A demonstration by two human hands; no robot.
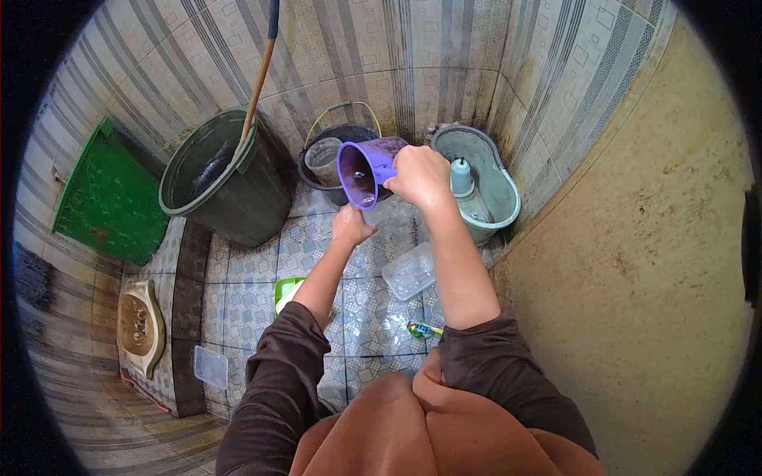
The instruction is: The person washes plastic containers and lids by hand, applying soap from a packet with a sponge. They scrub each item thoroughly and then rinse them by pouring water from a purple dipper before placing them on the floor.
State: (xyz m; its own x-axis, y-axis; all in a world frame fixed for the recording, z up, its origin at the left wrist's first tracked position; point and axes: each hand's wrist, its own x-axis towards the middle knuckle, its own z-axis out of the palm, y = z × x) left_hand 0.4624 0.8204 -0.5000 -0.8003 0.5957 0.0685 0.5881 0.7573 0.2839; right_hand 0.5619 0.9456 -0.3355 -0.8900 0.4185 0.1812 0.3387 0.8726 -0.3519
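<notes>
My right hand (422, 176) is wrapped around the handle of a purple water dipper (380, 151), tipped on its side with its mouth facing left. Just below its rim is my left hand (351, 228), fingers closed at the edge of what looks like a clear plastic container (393, 216), faint against the floor tiles. Another clear plastic container (410, 272) lies on the wet tiles below. Nearer my body are a green and yellow packet (423, 330) and a green tray (286, 290), partly hidden by my left forearm.
Behind the dipper stands a black bucket (324, 189) with a grey scoop (322, 161) inside. A large dark bin (254, 202) holding a stick (258, 87) is at left; a grey-green tub (508, 194) with a brush is at right. A squat toilet (159, 329) and clear lid (210, 366) lie left.
</notes>
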